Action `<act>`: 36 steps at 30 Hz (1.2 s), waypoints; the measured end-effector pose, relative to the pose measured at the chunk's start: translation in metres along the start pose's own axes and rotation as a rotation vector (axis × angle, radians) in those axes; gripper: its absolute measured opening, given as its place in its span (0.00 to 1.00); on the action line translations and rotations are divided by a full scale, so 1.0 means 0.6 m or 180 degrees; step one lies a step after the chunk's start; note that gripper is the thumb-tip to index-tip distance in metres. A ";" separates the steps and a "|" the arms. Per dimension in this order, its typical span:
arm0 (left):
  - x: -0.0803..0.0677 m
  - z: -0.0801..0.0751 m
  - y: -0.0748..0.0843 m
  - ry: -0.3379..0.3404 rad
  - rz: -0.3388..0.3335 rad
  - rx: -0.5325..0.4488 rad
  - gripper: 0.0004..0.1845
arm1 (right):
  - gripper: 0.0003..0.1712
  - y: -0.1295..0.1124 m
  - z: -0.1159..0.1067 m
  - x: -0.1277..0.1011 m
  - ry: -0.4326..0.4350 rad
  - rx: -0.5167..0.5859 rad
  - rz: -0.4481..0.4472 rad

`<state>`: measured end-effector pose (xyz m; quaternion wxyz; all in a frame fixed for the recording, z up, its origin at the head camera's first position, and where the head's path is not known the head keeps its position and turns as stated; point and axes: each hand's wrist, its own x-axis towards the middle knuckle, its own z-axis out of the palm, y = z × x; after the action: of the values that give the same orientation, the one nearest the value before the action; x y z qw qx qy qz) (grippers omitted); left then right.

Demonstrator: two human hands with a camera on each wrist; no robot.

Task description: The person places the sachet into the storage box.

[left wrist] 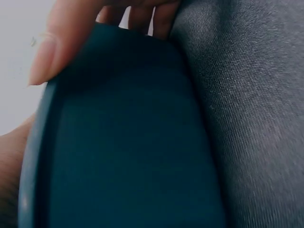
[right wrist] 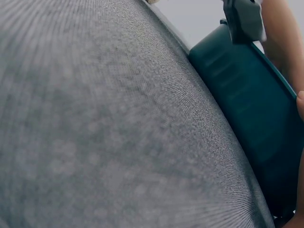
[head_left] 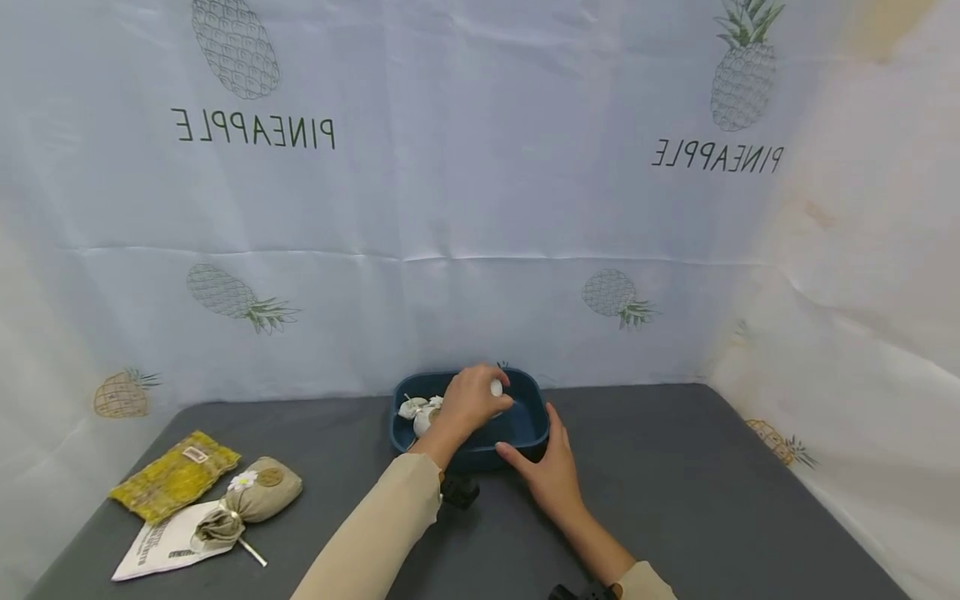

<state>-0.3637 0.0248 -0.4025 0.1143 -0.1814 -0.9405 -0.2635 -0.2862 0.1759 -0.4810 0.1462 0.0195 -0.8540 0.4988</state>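
A dark blue plastic basin (head_left: 468,458) stands at the table's back edge. My left hand (head_left: 472,400) is over its inside, fingers curled around a small white object (head_left: 497,387) that they mostly hide. In the basin's left end lie white bundles (head_left: 420,412), partly covered by that wrist. My right hand (head_left: 553,471) grips the basin's right end. Seen in the left wrist view, the right thumb (left wrist: 61,38) lies at the rim, with the other fingers round the corner. The right wrist view shows the basin's front wall (right wrist: 242,90) and only the edge of the right hand.
On the table's left side lie a yellow packet (head_left: 176,475), a white printed card or envelope (head_left: 161,550) and a tied beige cloth pouch (head_left: 270,487) with a daisy. A pineapple-print curtain (head_left: 480,192) hangs right behind the basin. Dark cloth covers the table (head_left: 675,500).
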 end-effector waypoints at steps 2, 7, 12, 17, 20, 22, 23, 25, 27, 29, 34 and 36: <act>0.006 0.008 -0.003 -0.0046 -0.0045 -0.0026 0.12 | 0.62 -0.002 0.002 0.001 -0.0004 0.0011 0.0010; 0.019 0.033 -0.009 -0.0250 -0.0053 -0.0038 0.13 | 0.62 -0.002 0.002 0.001 0.0033 0.0004 0.0018; 0.023 0.049 -0.010 -0.0580 -0.0037 0.0181 0.12 | 0.61 0.000 0.000 0.000 0.0020 0.0014 -0.0016; 0.025 0.053 -0.010 -0.0756 -0.0011 0.0349 0.13 | 0.61 -0.001 -0.002 0.001 0.0022 0.0035 -0.0044; 0.025 0.055 -0.010 -0.0831 0.0036 0.0513 0.14 | 0.61 -0.002 -0.002 0.001 0.0020 0.0052 -0.0045; 0.025 0.056 -0.012 -0.0873 0.0068 0.0624 0.14 | 0.61 -0.002 -0.002 0.001 0.0015 0.0052 -0.0047; 0.025 0.057 -0.013 -0.0871 0.0075 0.0658 0.14 | 0.61 -0.003 -0.001 0.000 0.0011 0.0063 -0.0048; 0.024 0.059 -0.016 -0.0850 0.0075 0.0728 0.14 | 0.61 -0.004 0.001 0.000 0.0012 0.0077 -0.0056; 0.022 0.059 -0.017 -0.0833 0.0079 0.0786 0.15 | 0.61 -0.004 0.003 0.000 0.0003 0.0096 -0.0063; 0.017 0.056 -0.016 -0.0814 0.0100 0.0802 0.16 | 0.61 -0.004 0.005 -0.001 -0.0002 0.0105 -0.0051; 0.007 0.027 -0.003 -0.0627 0.0237 0.0658 0.20 | 0.61 0.000 0.005 0.001 0.0010 0.0042 -0.0015; 0.002 0.007 -0.001 -0.0482 0.0294 0.0576 0.20 | 0.61 0.001 0.003 0.002 0.0031 0.0015 -0.0023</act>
<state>-0.3659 0.0268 -0.4058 0.0709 -0.2329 -0.9570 -0.1576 -0.2882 0.1747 -0.4819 0.1522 0.0205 -0.8521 0.5004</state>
